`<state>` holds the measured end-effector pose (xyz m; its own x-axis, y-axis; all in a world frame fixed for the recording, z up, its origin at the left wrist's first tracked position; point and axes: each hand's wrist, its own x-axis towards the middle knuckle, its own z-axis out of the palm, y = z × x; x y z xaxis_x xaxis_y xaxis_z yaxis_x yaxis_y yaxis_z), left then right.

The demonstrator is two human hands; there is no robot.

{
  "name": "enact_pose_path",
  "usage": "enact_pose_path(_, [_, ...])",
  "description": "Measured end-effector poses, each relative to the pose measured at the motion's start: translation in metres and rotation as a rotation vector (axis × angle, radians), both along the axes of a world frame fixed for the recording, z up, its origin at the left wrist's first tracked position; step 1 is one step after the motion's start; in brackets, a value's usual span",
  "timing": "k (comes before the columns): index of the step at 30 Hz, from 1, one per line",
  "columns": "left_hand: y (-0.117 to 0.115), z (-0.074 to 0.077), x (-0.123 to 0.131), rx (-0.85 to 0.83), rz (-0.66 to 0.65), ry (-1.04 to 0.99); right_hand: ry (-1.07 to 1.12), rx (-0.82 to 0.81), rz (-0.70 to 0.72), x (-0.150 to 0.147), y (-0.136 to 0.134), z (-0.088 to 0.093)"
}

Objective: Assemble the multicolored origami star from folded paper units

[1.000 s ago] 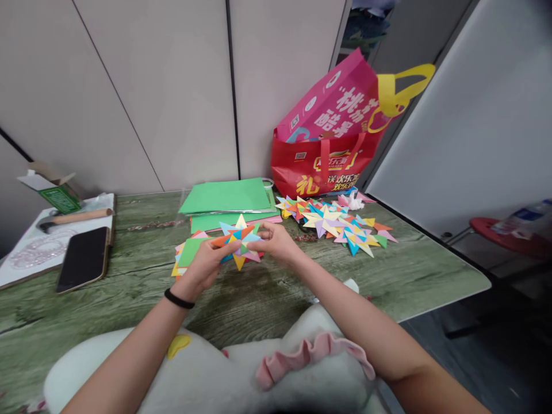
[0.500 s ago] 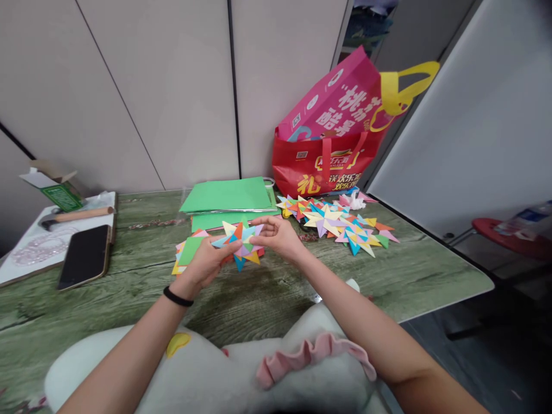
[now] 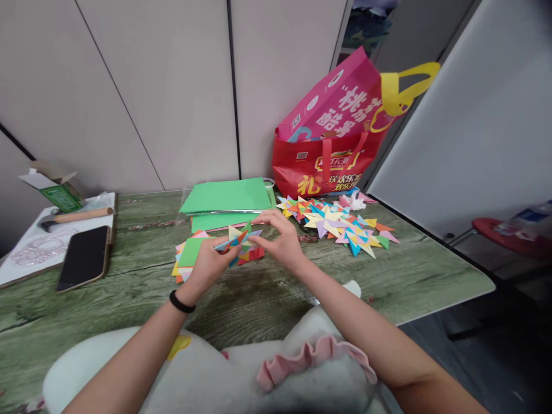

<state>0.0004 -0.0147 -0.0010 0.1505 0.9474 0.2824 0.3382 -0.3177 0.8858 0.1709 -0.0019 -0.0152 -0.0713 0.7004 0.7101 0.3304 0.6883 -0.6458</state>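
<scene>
A folded paper star (image 3: pixel 244 238) in several colours is pinched between the thumb and fingers of my left hand (image 3: pixel 207 261). It is tilted so that I see it nearly edge-on. My right hand (image 3: pixel 282 238) is at the star's right side, thumb and forefinger apart. Its thumb tip is by one of the star's points; whether it touches cannot be told. Behind my left hand lies a stack of coloured paper squares (image 3: pixel 190 253), green on top. Red folded paper (image 3: pixel 253 256) shows just below the star, partly hidden.
Finished paper stars (image 3: pixel 340 224) lie heaped at the right. Green paper sheets (image 3: pixel 228 195) lie at the back, near a red gift bag (image 3: pixel 302 167) holding a pink box (image 3: pixel 336 103). At the left are a phone (image 3: pixel 84 259), a hammer (image 3: pixel 81 215) and a small opened box (image 3: pixel 64 195).
The star has turned from facing me to nearly edge-on in my left hand. My right thumb and forefinger have spread apart, and my left hand has shifted slightly right.
</scene>
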Motion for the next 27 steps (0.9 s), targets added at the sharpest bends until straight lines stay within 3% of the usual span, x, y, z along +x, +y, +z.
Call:
enact_pose_path(7, [-0.001, -0.002, 0.001, 0.028, 0.018, 0.044, -0.174, 0.175, -0.065, -0.004, -0.005, -0.001])
enact_pose_path(11, [0.001, -0.004, 0.0, 0.056, 0.019, 0.066, -0.203, 0.23, -0.003, -0.006, -0.006, -0.002])
enact_pose_path(15, [0.002, -0.006, -0.002, 0.059, -0.002, 0.064, -0.265, 0.211, 0.048, -0.007, -0.007, -0.003])
enact_pose_path(27, [0.002, -0.01, -0.003, 0.141, -0.048, 0.127, -0.348, 0.2, -0.016, -0.007, -0.004, -0.008])
